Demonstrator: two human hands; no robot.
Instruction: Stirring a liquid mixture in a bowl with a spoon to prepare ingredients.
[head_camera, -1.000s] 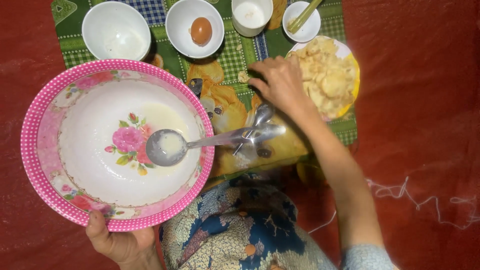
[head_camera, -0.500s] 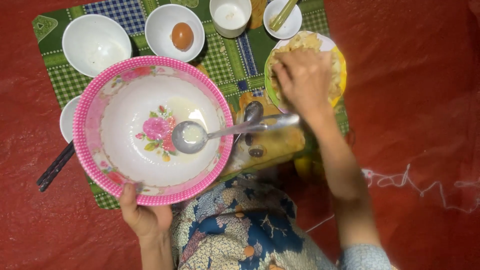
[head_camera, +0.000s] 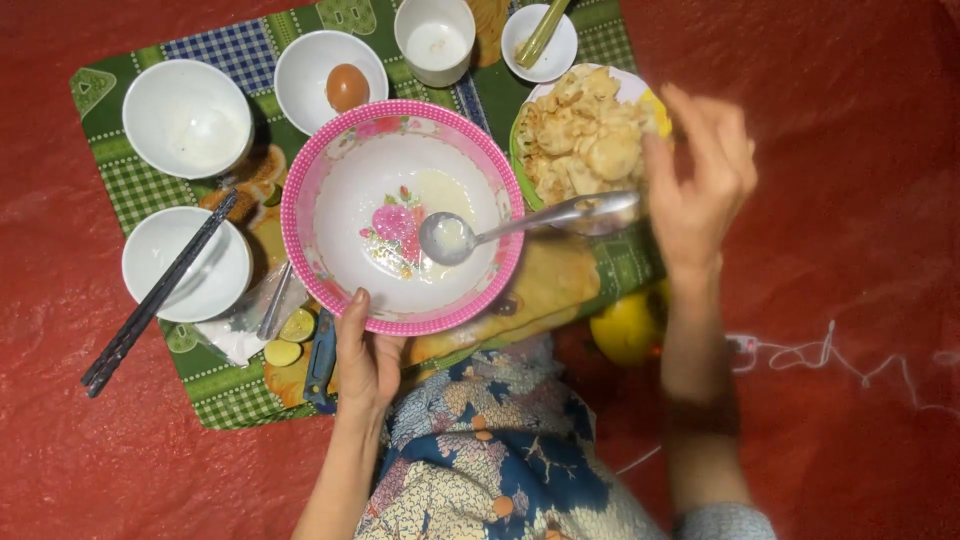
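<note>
My left hand (head_camera: 365, 360) grips the near rim of a pink, flower-patterned bowl (head_camera: 310, 170) that rests on a green checked mat (head_camera: 210, 385). A metal ladle (head_camera: 470, 234) lies in the bowl with a little pale liquid, its handle sticking out to the right over the rim. My right hand (head_camera: 700, 180) hovers with fingers spread beside a plate of pale fried chips (head_camera: 585, 135), holding nothing.
On the mat stand an empty white bowl (head_camera: 185, 115), a white bowl with a brown egg (head_camera: 345, 87), a white cup (head_camera: 433, 40), a small bowl with green stalks (head_camera: 540, 40) and a bowl with dark chopsticks (head_camera: 160, 290). Lime halves (head_camera: 290, 338) and a yellow fruit (head_camera: 625, 328) lie close by.
The pink bowl has shifted right toward the middle of the mat with my left hand. My right hand has lifted off the chips and moved right, fingers now spread.
</note>
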